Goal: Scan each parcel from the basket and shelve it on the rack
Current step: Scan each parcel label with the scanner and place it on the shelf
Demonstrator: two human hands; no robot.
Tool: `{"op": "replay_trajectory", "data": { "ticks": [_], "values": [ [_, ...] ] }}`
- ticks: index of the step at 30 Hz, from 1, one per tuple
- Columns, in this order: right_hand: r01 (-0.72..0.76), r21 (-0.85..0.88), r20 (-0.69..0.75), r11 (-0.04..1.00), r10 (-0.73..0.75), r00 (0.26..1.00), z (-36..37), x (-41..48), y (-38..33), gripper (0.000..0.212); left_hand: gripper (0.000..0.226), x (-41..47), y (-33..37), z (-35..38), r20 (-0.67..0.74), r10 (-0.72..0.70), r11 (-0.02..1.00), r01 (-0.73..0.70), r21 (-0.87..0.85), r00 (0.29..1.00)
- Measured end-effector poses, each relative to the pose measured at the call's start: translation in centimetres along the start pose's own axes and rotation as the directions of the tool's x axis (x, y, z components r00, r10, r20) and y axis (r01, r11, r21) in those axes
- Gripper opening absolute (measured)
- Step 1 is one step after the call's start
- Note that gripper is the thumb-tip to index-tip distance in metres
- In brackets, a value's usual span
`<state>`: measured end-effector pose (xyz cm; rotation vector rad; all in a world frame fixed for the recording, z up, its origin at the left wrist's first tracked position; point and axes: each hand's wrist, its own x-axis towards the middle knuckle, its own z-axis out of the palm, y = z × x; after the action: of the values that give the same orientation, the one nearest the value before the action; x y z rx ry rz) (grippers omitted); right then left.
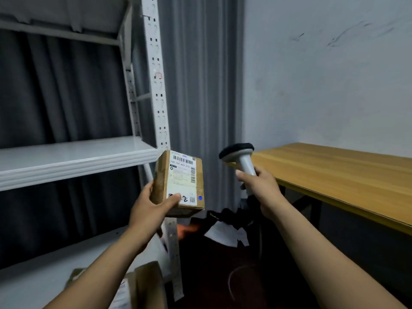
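Grips the parcel [180, 184] in the left hand [153, 205], thumb on the label, fingers curled behind. Clasps the scanner [242, 157] by its handle in the right hand [260, 186], at 3 o'clock of the parcel, apart from it. At 9 o'clock of the parcel, the rack [78, 157]; at 3, a table [345, 170]; at 7, boxes [142, 284] on a lower shelf.

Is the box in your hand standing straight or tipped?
Tipped. The box leans slanted in the left hand, its label facing the camera.
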<state>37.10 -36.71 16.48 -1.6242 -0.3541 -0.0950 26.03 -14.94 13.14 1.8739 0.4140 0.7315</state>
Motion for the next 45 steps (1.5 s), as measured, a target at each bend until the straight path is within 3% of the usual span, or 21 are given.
{"op": "replay_trajectory", "data": {
  "ticks": [2,4,7,11,16,19,23,29,32,36,45],
  "values": [
    [0.01,0.193,0.104,0.981,-0.031,0.994,2.8,-2.6,0.2,0.008,0.083,-1.6,-1.7,-3.7,-0.033,-0.06,0.998,0.059,-0.024,0.998],
    [-0.046,0.315,0.197,0.948,-0.018,0.98,5.6,-4.6,0.8,0.011,0.093,-3.0,-3.7,-7.2,-0.07,-0.11,0.993,0.108,-0.04,0.991],
    [-0.116,0.202,0.335,0.972,0.043,0.941,10.1,-7.0,2.2,0.014,0.112,-5.0,-7.2,-12.6,-0.139,-0.169,0.985,0.161,-0.067,0.976],
    [-0.096,0.033,0.459,0.995,0.07,0.886,15.9,-9.6,3.7,0.01,0.11,-7.2,-11.5,-18.5,-0.207,-0.257,0.965,0.241,-0.101,0.944],
    [-0.126,0.004,0.505,0.992,0.106,0.857,20.4,-11.1,5.7,0.014,0.076,-9.1,-15.6,-22.1,-0.311,-0.282,0.958,0.283,-0.044,0.908],
    [-0.002,-0.152,0.516,0.988,0.081,0.853,21.8,-11.2,7.2,0.013,0.07,-9.7,-18.3,-22.8,-0.323,-0.259,0.962,0.272,-0.005,0.91],
    [0.163,-0.34,0.561,0.926,0.061,0.826,22.4,-10.7,8.5,0.026,0.059,-10.0,-21.2,-23.3,-0.341,-0.302,0.953,0.278,-0.117,0.89],
    [-0.026,-0.142,0.564,0.99,0.103,0.82,23.4,-11.5,9.0,0.02,0.061,-9.3,-21.8,-24.4,-0.382,-0.243,0.97,0.222,-0.1,0.891],
    [0.018,-0.152,0.602,0.988,0.078,0.795,23.7,-11.9,9.1,0.024,0.047,-9.5,-22.6,-24.8,-0.385,-0.248,0.969,0.229,-0.094,0.889],
    [0.128,-0.301,0.597,0.945,0.082,0.798,23.8,-12.0,9.7,0.022,0.045,-9.4,-23.0,-25.4,-0.416,-0.24,0.971,0.223,-0.089,0.877],
    [0.106,-0.278,0.573,0.955,0.077,0.816,23.2,-12.3,9.1,0.021,0.047,-9.5,-23.6,-25.7,-0.417,-0.251,0.968,0.231,-0.099,0.873]
  ]
}}
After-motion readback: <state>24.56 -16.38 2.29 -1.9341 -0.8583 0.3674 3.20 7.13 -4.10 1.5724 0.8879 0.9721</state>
